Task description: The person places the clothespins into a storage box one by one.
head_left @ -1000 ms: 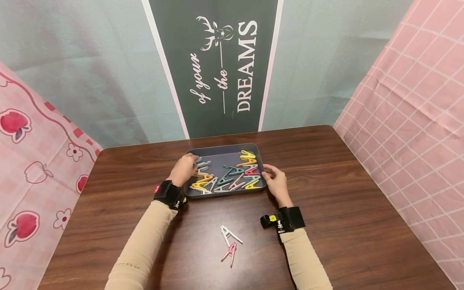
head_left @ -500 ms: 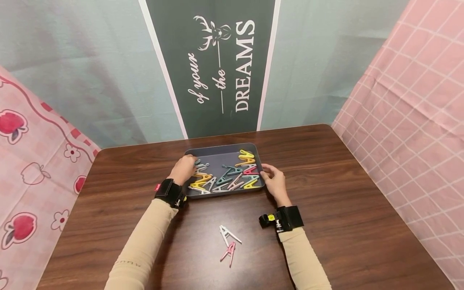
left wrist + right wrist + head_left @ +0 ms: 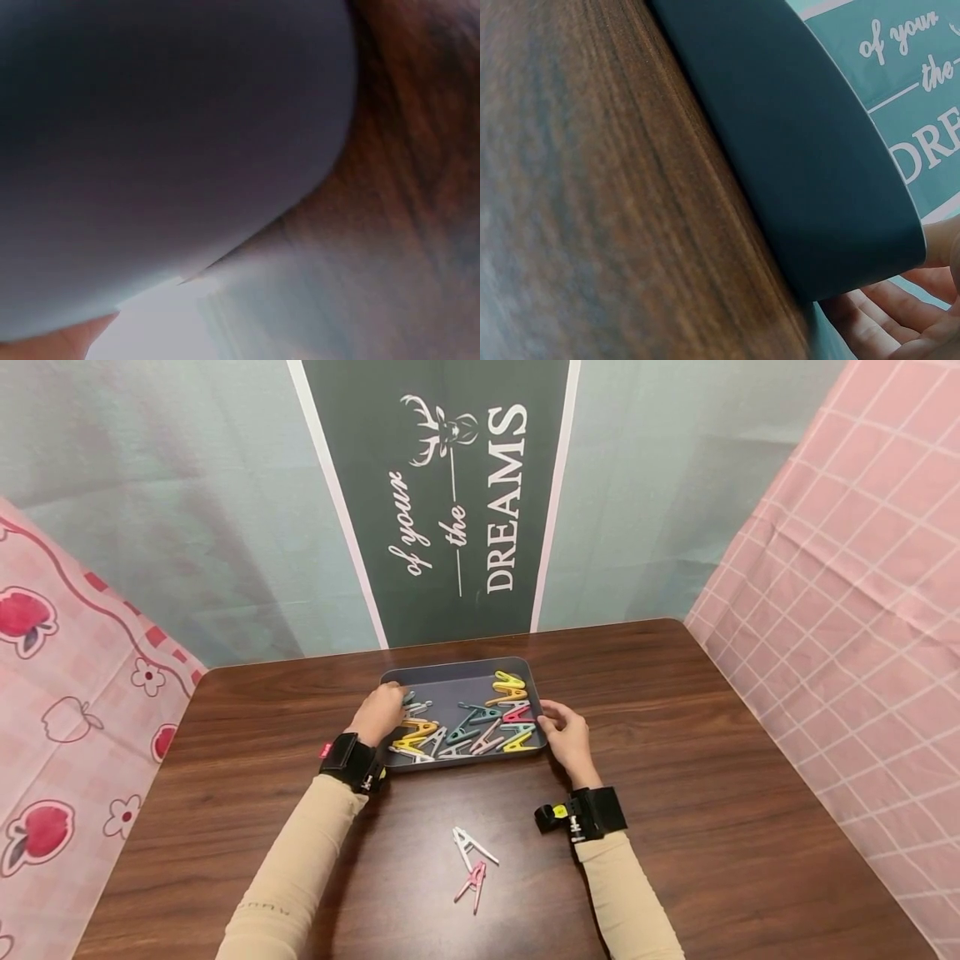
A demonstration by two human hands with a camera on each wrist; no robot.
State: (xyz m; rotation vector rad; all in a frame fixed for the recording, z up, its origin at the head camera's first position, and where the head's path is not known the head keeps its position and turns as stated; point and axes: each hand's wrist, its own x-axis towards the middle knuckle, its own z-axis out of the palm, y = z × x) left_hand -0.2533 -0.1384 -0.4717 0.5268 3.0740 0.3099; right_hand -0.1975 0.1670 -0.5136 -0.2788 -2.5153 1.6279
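A dark grey rectangular tray (image 3: pixel 450 692) sits on the table, holding several clothespins in yellow, teal, white, pink and red. My left hand (image 3: pixel 378 714) grips its left side, fingers over the rim beside teal clothespins (image 3: pixel 417 707); part of that hand hides the rim. In the left wrist view the tray wall (image 3: pixel 172 150) fills much of the picture, with a bit of finger (image 3: pixel 56 343) at the lower left. On the opposite side my right hand (image 3: pixel 570 735) holds the tray's right wall, thumb near the rim. The right wrist view shows its fingers (image 3: pixel 889 319) at the tray's corner.
In front of the tray, a white clothespin (image 3: pixel 472 847) and a pink clothespin (image 3: pixel 474 883) lie close together on the brown wooden table (image 3: pixel 712 802). Fabric backdrops (image 3: pixel 637 502) stand behind the table and along both sides.
My left hand's fingers have drawn back slightly from the teal clothespins toward the tray's left rim. The right hand stays on the right side, and the tray and loose clothespins keep their places.
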